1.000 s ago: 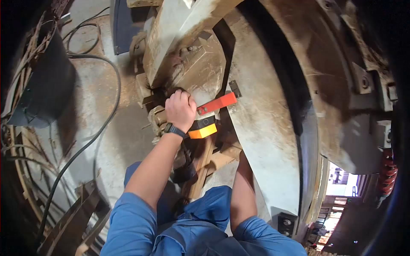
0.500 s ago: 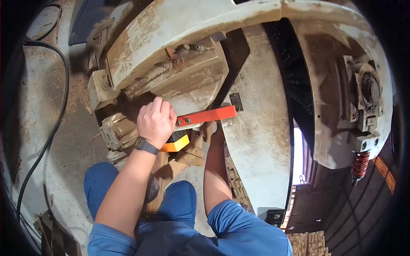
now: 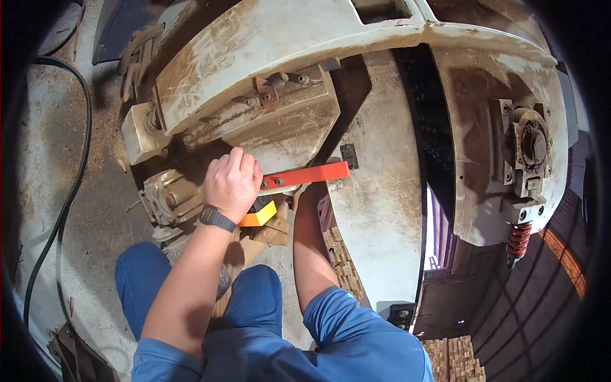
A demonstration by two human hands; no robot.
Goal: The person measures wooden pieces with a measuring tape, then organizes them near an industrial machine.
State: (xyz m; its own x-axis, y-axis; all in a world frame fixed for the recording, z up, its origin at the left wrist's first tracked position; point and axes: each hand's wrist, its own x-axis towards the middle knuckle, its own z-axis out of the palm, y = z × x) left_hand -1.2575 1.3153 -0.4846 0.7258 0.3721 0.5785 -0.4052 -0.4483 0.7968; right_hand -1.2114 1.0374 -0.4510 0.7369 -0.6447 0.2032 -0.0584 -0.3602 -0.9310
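Observation:
My left hand (image 3: 231, 186), with a dark watch on its wrist, is closed at the left end of a red bar (image 3: 312, 174) with bolts in it; what the fingers wrap round is hidden. Just below this hand sits a yellow and black part (image 3: 259, 213). My right forearm reaches up beneath the red bar, and the hand on it is hidden behind the bar and the machine. Above lies the dusty white machine body (image 3: 273, 143), with a small red bracket (image 3: 266, 93) bolted on it.
A black cable (image 3: 84, 146) runs down the floor at the left. On the right are a white machine panel (image 3: 382, 210) and a bearing mount with a red spring (image 3: 519, 240). Stacked wood pieces (image 3: 452, 360) stand at the lower right.
The view has shifted slightly. My right hand, partly visible earlier below the red bar, is now hidden, and its forearm sits a little further left. My left hand keeps its place at the bar.

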